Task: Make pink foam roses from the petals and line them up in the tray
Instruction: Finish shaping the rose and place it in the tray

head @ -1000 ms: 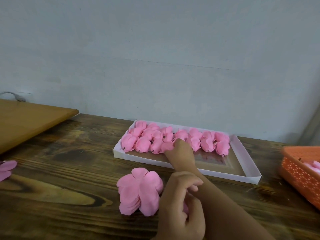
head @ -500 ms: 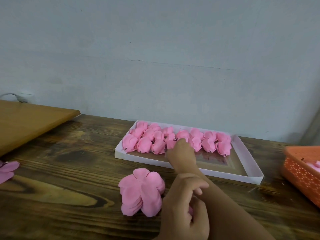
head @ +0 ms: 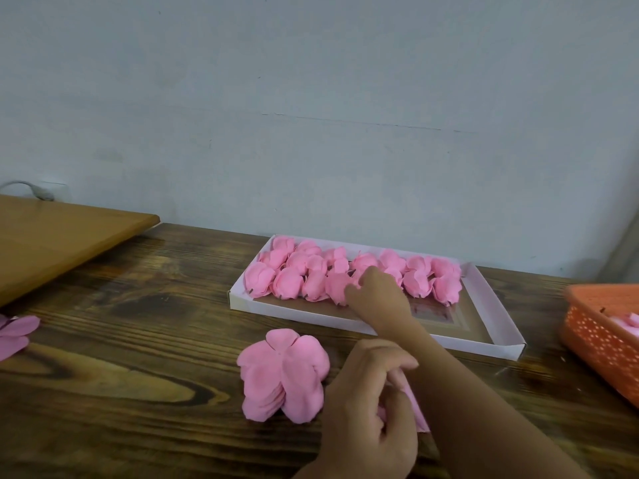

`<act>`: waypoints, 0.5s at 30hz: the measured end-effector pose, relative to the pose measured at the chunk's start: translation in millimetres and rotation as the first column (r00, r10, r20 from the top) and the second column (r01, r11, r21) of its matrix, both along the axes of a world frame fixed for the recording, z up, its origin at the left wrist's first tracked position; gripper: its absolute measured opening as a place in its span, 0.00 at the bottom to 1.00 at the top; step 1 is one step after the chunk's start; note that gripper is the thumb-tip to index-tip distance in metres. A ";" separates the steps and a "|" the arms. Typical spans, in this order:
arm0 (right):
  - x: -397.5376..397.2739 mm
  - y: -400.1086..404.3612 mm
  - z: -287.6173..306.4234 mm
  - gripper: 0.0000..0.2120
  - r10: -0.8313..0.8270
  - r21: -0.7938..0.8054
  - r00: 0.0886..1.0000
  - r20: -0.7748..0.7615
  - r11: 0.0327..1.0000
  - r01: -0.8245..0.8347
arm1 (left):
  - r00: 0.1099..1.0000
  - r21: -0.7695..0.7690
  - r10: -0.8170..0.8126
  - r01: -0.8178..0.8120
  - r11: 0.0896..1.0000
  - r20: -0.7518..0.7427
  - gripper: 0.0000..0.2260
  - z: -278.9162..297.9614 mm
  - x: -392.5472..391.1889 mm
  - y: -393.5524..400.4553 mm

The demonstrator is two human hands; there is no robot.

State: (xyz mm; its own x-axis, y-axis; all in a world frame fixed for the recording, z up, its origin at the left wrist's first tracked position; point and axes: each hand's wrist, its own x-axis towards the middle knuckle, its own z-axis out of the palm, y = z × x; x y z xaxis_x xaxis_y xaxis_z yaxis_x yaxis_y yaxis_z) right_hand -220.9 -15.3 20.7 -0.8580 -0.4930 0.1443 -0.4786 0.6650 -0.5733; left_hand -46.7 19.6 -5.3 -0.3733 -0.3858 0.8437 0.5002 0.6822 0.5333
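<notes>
The right hand [head: 375,293] covers the roses behind it, so can't tell if its fingers actually pinch the front-row rose [head: 337,286] in the white tray [head: 498,305] or just touch it. Left hand [head: 366,406], curled near the petal stack [head: 283,373], grips pink petals [head: 413,406] mostly hidden in its fist

Tray [head: 498,307] sits at table [head: 121,392] back, near wall [head: 311,115]. Roses [head: 345,273] fill tray's rear half in rows. Petal stack [head: 281,378] on table in front of tray's left end. Basket [head: 601,337] right of tray, at frame edge. Board [head: 58,236] far left. More petals [head: 15,335] at left edge, in front of the board.
</notes>
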 end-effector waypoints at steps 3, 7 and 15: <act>-6.4 26.5 18.1 0.09 -0.040 -0.033 0.997 -0.062 0.999 0.038 | 1.000 0.002 -0.006 0.006 1.000 0.007 0.12 -1.8 -1.4 -1.0; -22.3 80.1 50.2 0.07 -0.112 -0.023 0.982 -0.153 0.994 0.110 | 0.999 -0.019 -0.022 0.023 1.000 0.045 0.10 -0.4 -1.2 -3.2; -67.9 241.9 105.3 0.03 -0.332 -0.028 0.892 -0.308 0.940 0.340 | 0.969 -0.013 0.066 -0.064 0.998 0.240 0.16 -5.5 -7.0 -13.4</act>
State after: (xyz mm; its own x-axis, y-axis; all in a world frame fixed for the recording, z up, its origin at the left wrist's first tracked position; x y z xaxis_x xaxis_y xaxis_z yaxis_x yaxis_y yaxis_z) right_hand -288.7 226.6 126.0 -0.8897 -0.1901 0.4152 -0.3718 0.8295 -0.4168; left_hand -53.6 6.3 -10.8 -0.5396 -0.4122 0.7341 0.3123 0.7118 0.6292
